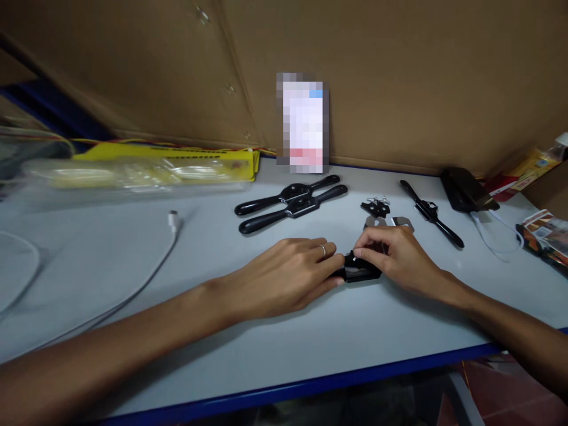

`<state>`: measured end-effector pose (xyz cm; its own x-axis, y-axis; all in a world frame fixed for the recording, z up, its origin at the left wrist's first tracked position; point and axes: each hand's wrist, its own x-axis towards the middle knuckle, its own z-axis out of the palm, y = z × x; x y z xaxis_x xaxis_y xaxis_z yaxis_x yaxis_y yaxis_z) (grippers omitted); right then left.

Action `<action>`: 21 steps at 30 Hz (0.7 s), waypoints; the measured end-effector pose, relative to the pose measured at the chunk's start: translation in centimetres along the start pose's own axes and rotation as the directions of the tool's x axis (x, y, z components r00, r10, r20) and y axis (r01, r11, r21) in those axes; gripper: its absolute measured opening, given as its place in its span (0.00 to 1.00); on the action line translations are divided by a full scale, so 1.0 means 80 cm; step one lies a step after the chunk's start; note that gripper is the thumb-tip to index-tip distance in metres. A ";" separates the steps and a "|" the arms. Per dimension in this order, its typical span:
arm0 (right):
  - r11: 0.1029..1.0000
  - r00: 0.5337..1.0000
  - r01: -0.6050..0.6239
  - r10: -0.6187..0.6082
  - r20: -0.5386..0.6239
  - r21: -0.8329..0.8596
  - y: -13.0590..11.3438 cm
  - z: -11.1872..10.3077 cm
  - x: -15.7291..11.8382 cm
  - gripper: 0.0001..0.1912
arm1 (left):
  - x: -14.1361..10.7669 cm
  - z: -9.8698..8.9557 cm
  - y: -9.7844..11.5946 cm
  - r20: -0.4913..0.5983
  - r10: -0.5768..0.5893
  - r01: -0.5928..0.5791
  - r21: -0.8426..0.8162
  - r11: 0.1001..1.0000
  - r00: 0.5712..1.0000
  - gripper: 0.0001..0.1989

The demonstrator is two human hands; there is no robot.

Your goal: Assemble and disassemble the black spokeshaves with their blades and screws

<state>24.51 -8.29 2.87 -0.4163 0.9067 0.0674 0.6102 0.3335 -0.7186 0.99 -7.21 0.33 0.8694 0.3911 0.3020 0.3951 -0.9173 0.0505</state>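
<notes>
A black spokeshave [361, 274] lies on the table between my hands. My left hand [293, 269], with a ring on one finger, is wrapped over its left side and hides that handle. Thumb and forefinger of my right hand [393, 251] pinch at a small, shiny screw [354, 257] over the spokeshave's middle; the fingers cover part of it. Beyond my right hand are two metal blades [402, 223], black cap plates [375, 208] and several small screws [380, 199]. Two black spokeshave bodies [298, 202] lie side by side behind my left hand.
Another spokeshave [431, 213] rests at the right, near a black box-like object [469, 188]. A blurred phone-like screen [305, 127] leans against the cardboard wall [399, 77]. A white cable [146, 281] crosses the left side; plastic-wrapped items [146, 174] lie behind it. Blue edging [310, 383] marks the table's front.
</notes>
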 end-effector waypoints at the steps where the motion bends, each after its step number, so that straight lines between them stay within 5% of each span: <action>1: 1.000 1.000 0.012 -0.012 0.002 -0.019 0.000 0.000 0.000 0.08 | 0.000 0.000 0.000 0.002 0.000 0.000 -0.002 1.000 1.000 0.18; 10: 0.928 0.991 0.117 -0.131 -0.013 -0.354 -0.001 0.012 -0.005 0.11 | 0.000 0.001 0.000 -0.005 -0.006 0.006 -0.021 1.000 1.000 0.18; 21: 0.999 1.000 0.004 -0.004 0.005 -0.042 0.006 -0.002 -0.001 0.08 | 0.001 -0.002 0.002 0.016 -0.019 0.019 -0.028 0.999 1.000 0.18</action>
<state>24.94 -8.19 2.66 -0.4218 0.9042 0.0667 0.6366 0.3477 -0.6884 1.05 -7.35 0.50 0.8663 0.4096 0.2858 0.4033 -0.9113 0.0832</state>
